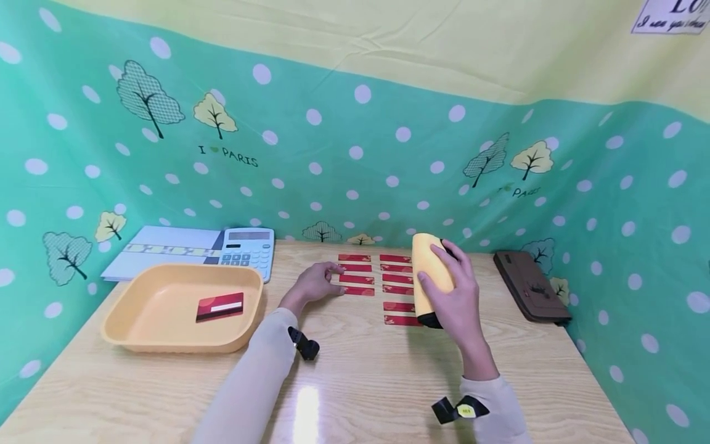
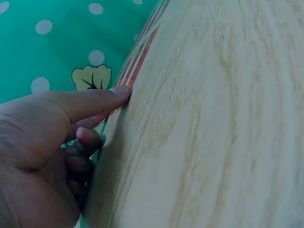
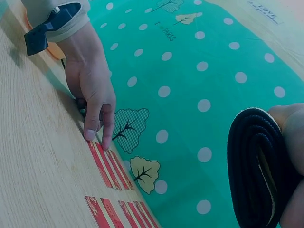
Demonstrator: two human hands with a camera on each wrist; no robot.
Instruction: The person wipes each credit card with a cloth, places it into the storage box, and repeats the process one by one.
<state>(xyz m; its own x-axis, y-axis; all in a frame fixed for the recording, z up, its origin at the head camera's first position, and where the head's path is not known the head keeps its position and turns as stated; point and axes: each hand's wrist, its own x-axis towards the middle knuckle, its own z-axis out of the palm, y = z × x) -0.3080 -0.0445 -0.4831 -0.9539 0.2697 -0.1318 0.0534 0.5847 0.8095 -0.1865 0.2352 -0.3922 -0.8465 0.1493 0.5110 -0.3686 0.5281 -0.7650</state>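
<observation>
My right hand (image 1: 457,296) grips a folded yellow cloth (image 1: 429,271) with a dark underside, its thumb on the near face. In the right wrist view, the dark folded layers of that cloth (image 3: 251,161) show end-on. Red cards with pale bands (image 1: 357,285) lie in two columns on the table, and the cloth is held above the right column (image 1: 396,288). At the left column, the thumb and forefinger of my left hand (image 1: 315,283) touch the cards' left ends. Its thumb reaches out straight in the left wrist view, the other fingers bent beneath.
A shallow yellow basin (image 1: 161,342) on the left holds a single red card (image 1: 219,307). Behind it are a light blue calculator (image 1: 256,246) and a pale blue folder (image 1: 161,243). A brown wallet (image 1: 527,287) lies at the right, near the green dotted curtain (image 1: 344,123).
</observation>
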